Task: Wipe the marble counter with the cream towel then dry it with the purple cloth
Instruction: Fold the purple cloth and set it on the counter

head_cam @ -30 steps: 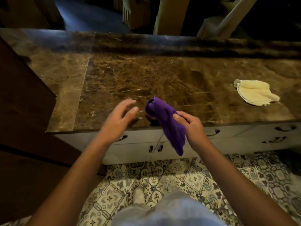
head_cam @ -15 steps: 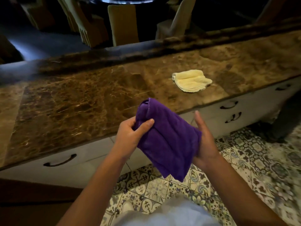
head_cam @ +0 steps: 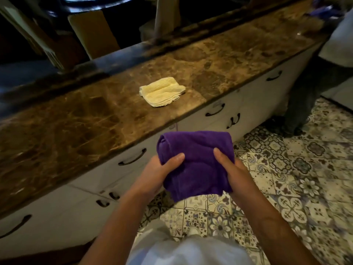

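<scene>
Marble desk (head_cam: 80,119) runs diagonally from lower left to upper right, brown veined top, dark raised ledge along its far edge. White drawer fronts (head_cam: 246,104) with dark curved handles sit below the near edge. Patterned tile floor (head_cam: 298,169) fills the right and lower part of the view. Both forearms reach forward from the bottom, bare, converging toward the middle, elbows out of sight. Pale clothing on the person's body (head_cam: 183,251) shows at the bottom centre. Purple cloth (head_cam: 196,159) is held in the air between the two hands, off the desk, in front of the drawer fronts and above the floor; it is bunched into a thick folded bundle with a rolled edge at its upper left and a loose corner hanging at the bottom. Cream towel (head_cam: 162,91) lies folded flat on the desk, near its front edge, well apart from the hands and untouched. Left hand (head_cam: 158,173) grips the cloth's left side, thumb pressed across the front, fingers wrapped behind and hidden. Right hand (head_cam: 231,169) grips the right side the same way, thumb on the front pointing up and inward, fingers hidden behind the fabric. Wrists are roughly level, thumbs angled toward each other.
</scene>
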A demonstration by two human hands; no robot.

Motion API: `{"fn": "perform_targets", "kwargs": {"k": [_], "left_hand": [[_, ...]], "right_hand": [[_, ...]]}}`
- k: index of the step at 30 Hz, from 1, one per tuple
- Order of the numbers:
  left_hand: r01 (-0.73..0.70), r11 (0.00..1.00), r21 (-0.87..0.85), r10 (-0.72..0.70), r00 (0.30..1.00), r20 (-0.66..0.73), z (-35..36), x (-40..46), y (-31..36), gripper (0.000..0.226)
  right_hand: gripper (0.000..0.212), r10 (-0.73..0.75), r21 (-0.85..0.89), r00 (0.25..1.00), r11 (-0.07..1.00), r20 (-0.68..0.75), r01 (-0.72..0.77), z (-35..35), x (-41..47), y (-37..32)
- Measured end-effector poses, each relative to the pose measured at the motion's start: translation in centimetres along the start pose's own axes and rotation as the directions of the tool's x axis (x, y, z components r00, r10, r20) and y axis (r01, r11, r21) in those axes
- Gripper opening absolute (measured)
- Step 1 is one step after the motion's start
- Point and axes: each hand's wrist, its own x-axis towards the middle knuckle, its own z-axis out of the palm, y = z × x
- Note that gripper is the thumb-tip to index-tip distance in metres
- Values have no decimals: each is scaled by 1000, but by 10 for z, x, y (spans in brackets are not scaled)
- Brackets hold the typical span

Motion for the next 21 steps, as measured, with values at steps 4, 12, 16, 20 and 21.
{"fn": "perform_targets", "kwargs": {"k": [4, 12, 16, 20, 21], "left_hand": [[-8, 1000, 29, 8, 1000, 14, 38, 23, -1, 38], [-82, 992, 101, 76, 996, 55, 75, 103, 14, 24], [-48, 997, 67, 42, 994, 97, 85, 154, 23, 13], [-14, 1000, 19, 13, 999, 40, 90, 203, 33, 17], [-13, 1000, 9, 12, 1000, 15, 90, 217, 37, 16]], "right_hand": [[71, -17, -63, 995, 998, -94, 11, -39, 4, -10], [30, -131, -126, 970, 986, -203, 107, -78, 45, -52], [34, -130, -151, 949, 985, -287, 89, -95, 91, -79], [38, -156, -230, 946, 969, -284, 91, -103, 136, -98], [42, -175, -278, 942, 956, -287, 93, -104, 150, -102]]}}
